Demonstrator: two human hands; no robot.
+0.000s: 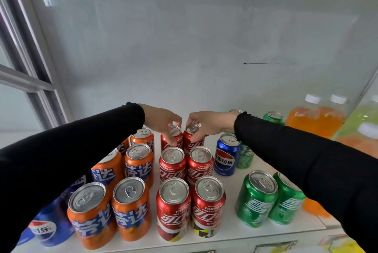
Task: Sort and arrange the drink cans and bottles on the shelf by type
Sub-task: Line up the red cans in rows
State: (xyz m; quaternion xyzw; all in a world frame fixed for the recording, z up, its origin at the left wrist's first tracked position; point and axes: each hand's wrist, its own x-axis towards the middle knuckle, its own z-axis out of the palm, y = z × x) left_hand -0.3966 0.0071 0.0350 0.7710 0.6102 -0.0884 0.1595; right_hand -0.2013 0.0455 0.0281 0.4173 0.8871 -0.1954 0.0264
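**Tight ranks leave little room for a slip**

On the white shelf (231, 230), the left hand (163, 118) pinches the rim of one red aluminium cola can (171, 136) and the right hand (206, 122) grips its twin (193, 135), fingers clamped on both at 12 o'clock of the red block. The cans stand touching, so a tilted lift could knock the red cans just at 6 o'clock. A sleeve could also brush the blue cola can (226, 155) at 3 o'clock or the orange soda cans (139, 162) at 9 o'clock.

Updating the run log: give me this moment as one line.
left hand: grips back-left red can | right hand: grips back-right red can | blue can stands beside red rows
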